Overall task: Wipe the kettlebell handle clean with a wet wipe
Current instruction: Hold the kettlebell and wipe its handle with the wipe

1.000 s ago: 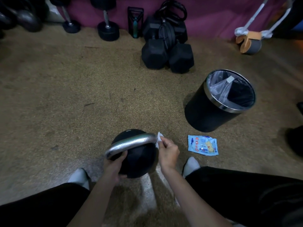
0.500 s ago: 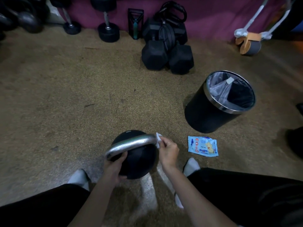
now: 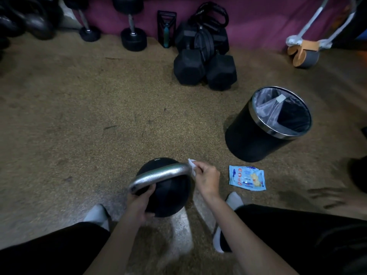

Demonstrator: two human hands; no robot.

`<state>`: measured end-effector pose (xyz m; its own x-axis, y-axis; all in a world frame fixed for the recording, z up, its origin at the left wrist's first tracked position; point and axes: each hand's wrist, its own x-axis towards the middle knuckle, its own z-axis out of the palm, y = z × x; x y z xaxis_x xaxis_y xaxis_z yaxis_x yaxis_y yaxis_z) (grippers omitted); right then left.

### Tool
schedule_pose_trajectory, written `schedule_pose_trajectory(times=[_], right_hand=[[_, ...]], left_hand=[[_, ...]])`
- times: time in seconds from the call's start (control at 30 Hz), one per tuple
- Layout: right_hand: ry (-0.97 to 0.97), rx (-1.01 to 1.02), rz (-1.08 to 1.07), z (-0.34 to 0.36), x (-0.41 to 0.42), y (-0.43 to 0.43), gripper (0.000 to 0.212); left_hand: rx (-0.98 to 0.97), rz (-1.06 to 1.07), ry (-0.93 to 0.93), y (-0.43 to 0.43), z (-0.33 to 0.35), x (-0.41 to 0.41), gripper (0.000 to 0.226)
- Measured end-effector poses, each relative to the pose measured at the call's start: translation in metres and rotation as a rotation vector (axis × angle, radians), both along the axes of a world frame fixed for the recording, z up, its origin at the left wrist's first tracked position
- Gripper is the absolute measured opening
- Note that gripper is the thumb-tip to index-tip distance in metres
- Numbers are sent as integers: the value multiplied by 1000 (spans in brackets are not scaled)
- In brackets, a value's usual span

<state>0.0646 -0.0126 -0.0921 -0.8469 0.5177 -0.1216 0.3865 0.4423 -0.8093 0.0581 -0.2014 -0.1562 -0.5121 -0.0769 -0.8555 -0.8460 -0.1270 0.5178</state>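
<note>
One kettlebell (image 3: 167, 195), one wet wipe (image 3: 191, 164), one bin (image 3: 248, 135)

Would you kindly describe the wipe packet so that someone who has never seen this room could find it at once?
Find the black bin with the shiny rim on the right of the brown floor. Nearer the person than it, right of the right hand at the kettlebell, lies a flat packet. It is the only light blue thing there, with red and yellow print.
</note>
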Motion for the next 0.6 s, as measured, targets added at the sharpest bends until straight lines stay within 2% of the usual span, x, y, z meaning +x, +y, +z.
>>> schedule_pose_trajectory(times=[0.17, 0.43, 0.6], right_hand=[[36, -7, 73, 11, -4, 2, 26], [-105, 46, 106, 4, -12, 8, 24], [-57, 45, 164, 18, -11, 10, 27]], left_hand=[[12, 11, -13, 0, -1, 0, 67], [16, 23, -1, -3, -11, -1, 74], [23, 28, 3, -4, -13, 0, 74]])
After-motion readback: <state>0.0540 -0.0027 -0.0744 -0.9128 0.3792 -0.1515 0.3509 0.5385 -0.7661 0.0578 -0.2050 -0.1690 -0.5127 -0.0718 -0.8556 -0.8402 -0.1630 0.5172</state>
